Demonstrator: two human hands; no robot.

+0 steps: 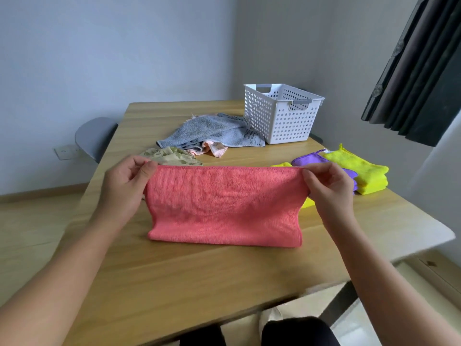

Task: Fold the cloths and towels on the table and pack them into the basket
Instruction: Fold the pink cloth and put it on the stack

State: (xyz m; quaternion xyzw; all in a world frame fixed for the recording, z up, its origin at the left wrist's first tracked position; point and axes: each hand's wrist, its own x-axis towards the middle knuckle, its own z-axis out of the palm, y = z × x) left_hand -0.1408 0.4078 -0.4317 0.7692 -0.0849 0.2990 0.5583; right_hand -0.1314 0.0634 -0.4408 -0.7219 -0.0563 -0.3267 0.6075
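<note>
1 coral cloth (pixel 224 206), pinched by left hand (pixel 122 188) and right hand (pixel 329 191), is mid-fold; folded yellow cloths (pixel 366 173) near the basket (pixel 282 121) and crumpled grey towel (pixel 212 131) beside it lie unpacked.

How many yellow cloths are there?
2: folded yellow cloth by the table's right edge, beside the purple cloth; second yellow cloth peeking from behind the pink cloth. More may be hidden.
</note>
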